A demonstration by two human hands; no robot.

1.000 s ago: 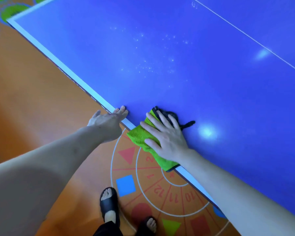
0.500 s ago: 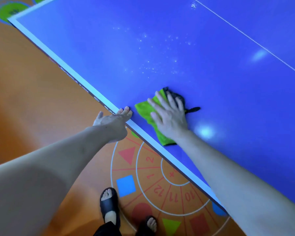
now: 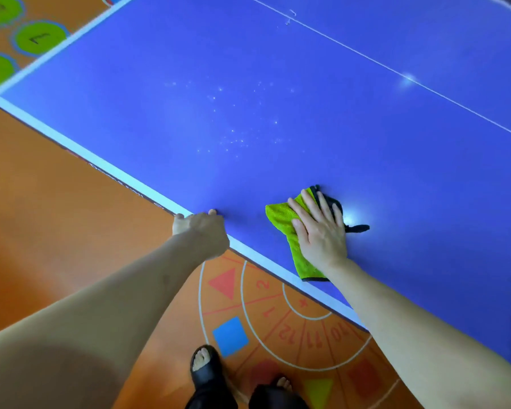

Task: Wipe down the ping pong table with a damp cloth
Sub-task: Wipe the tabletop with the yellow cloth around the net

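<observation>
Green cloth [image 3: 281, 219] lies near the blue counter's [image 3: 278, 84] near edge — our right hand [image 3: 319, 234] presses it with flat, spread fingers. Our left hand [image 3: 201, 228] curls over that edge — white specks [image 3: 233, 137] lie farther in.

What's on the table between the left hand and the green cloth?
Nothing: in the head view, only bare blue tabletop separates the left hand from the green cloth.

one table [image 3: 278, 69], one cloth [image 3: 281, 219], two hands [image 3: 322, 237]
</observation>
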